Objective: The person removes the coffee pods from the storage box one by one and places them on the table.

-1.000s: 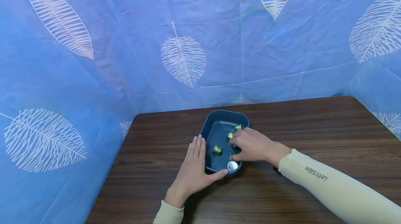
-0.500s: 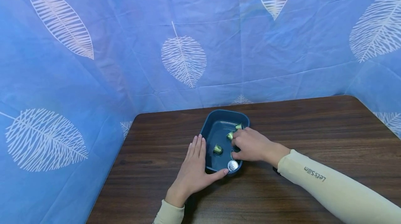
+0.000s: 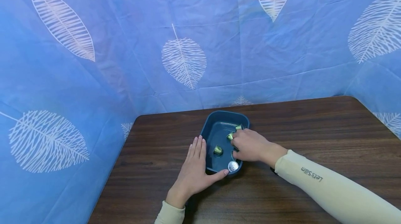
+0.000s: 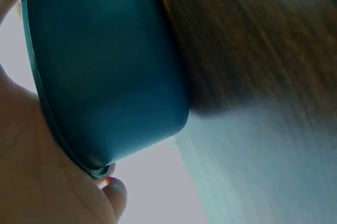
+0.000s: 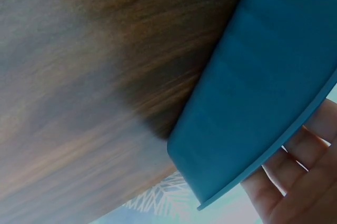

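Note:
A dark blue-green tray [image 3: 216,164] holds several small green coffee capsules. One green capsule [image 3: 218,150] lies on its side near the tray's left wall. Another capsule [image 3: 233,166] shows its silver foil lid in the near right corner. My left hand [image 3: 192,173] rests along the left rim with straight fingers, its thumb reaching across the near rim. From over the right rim, my right hand [image 3: 250,146] reaches in with curled fingers and thumb, pinching a coffee capsule mostly hidden beneath them; only a thin edge shows by the thumb. In the right wrist view, fingers [image 5: 305,148] pass over the tray rim.
Two more green capsules lie by the right wall: one [image 3: 230,136] just beyond the fingers, one [image 3: 239,126] farther back. The tray stands on a dark wooden table [image 3: 307,126]. A blue cloth with white leaf prints [image 3: 184,60] hangs behind the table.
The right thumb and fingers have drawn slightly closer together, and the hand has shifted a little to the right. The left hand and the tray have stayed in place.

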Demonstrator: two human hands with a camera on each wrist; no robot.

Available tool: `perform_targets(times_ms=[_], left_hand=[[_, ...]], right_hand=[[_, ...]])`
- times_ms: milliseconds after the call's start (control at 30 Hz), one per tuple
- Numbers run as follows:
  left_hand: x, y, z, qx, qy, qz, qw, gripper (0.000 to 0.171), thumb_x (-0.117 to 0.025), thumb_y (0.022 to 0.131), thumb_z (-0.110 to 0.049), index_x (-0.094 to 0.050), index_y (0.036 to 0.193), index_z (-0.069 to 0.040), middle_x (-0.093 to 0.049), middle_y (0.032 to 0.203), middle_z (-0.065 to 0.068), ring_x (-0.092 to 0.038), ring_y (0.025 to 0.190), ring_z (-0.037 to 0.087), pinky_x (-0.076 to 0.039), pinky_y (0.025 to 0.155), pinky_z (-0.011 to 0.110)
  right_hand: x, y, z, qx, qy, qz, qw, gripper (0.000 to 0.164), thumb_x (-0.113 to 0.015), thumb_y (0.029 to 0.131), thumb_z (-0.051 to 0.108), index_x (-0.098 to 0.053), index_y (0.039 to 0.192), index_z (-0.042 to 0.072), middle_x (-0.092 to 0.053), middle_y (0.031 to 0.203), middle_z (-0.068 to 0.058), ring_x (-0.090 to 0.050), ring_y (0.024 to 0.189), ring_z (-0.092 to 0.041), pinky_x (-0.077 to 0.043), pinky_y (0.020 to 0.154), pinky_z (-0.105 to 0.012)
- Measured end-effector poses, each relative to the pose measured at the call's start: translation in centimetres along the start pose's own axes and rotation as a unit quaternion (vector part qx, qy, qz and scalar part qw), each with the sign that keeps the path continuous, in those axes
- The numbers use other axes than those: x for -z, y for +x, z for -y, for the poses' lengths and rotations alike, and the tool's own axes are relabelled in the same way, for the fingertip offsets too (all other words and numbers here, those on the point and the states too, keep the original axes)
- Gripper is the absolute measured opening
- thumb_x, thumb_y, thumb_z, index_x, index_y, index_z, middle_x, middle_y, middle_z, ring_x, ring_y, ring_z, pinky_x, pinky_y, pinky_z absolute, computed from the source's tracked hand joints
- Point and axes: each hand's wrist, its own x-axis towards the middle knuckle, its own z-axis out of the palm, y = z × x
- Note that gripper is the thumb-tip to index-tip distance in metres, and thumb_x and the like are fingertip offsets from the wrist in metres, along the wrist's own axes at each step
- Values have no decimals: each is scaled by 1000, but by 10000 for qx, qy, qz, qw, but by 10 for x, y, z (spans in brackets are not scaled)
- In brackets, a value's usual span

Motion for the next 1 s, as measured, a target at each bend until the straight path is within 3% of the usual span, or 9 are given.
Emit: perform_targets(times_ms=[233, 467, 600, 733, 1000], left_hand=[[-1, -1, -1, 8, 10, 12, 10000, 127, -58, 86, -91, -14, 174, -9, -4, 183, 7, -2, 171, 28, -15, 137, 54], [-1, -1, -1, 35, 17, 1, 10000, 127, -58, 86, -90, -14, 174, -9, -4, 183, 7, -3, 171, 29, -16, 137, 54], [-2, -1, -1, 58, -18, 13, 10000, 127, -59, 86, -89, -14, 174, -9, -3, 183, 7, -2, 171, 29, -16, 137, 55], [-2, -1, -1, 65, -5, 24, 10000, 126, -58, 87, -90, -14, 174, -10, -3, 183, 7, -1, 171, 28, -16, 137, 55], [-1, -2, 0, -4, -53, 7, 10000, 125, -58, 88, -88, -13, 174, -9, -3, 183, 6, -1, 171, 27, -16, 137, 55]], right_hand=[[-2, -1, 0, 3, 13, -108, 9999, 14, -77, 93, 22, -83, 94, 9, -70, 87, -1, -56, 77, -15, -58, 84, -45], [-2, -1, 4, -57, 97, 52, 9999, 16, -70, 99, 13, -84, 104, 6, -77, 104, -7, -68, 88, -19, -61, 93, -46], [0, 1, 8, -178, 438, 87, 9988, 11, -72, 95, 5, -83, 96, 6, -72, 91, -4, -58, 72, -12, -64, 80, -39], [1, 4, 11, -209, 588, 154, 9979, 7, -75, 93, 3, -82, 92, 6, -69, 82, -2, -53, 66, -10, -61, 69, -33], [-3, 8, 14, -120, 655, 102, 9977, 9, -80, 91, 1, -83, 87, 9, -73, 77, -1, -54, 65, -7, -63, 70, -32]])
